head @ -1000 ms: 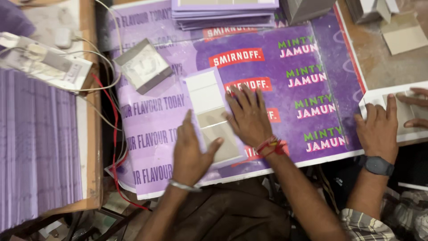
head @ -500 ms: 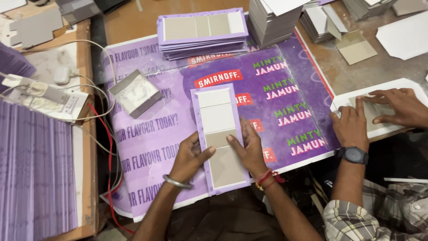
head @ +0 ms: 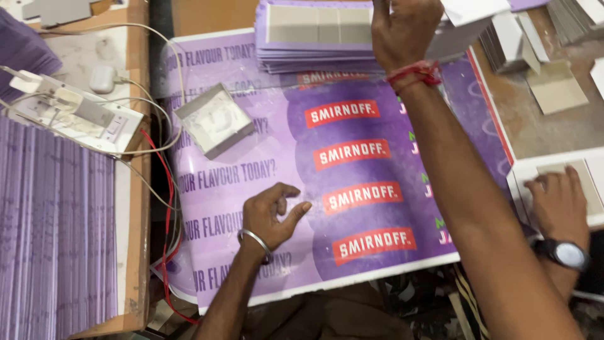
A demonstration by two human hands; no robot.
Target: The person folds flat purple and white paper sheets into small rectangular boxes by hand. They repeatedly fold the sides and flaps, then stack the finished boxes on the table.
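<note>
Left hand: the left hand (head: pixel 272 213) rests loosely curled, holding nothing, on the large purple printed sheet (head: pixel 251 189) covering the worktop.
Right hand: the right hand (head: pixel 402 28) is stretched far out over the stack of purple-edged grey card panels (head: pixel 314 34), fingers bent; whether it grips a panel cannot be told.
Nearby: a co-worker's hand with a wristwatch (head: pixel 557 204) presses flat on a white board.

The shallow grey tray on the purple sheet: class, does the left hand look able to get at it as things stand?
Probably yes. The left hand rests empty on the purple sheet, and the shallow grey tray lies just beyond it with only bare sheet between them.
</note>
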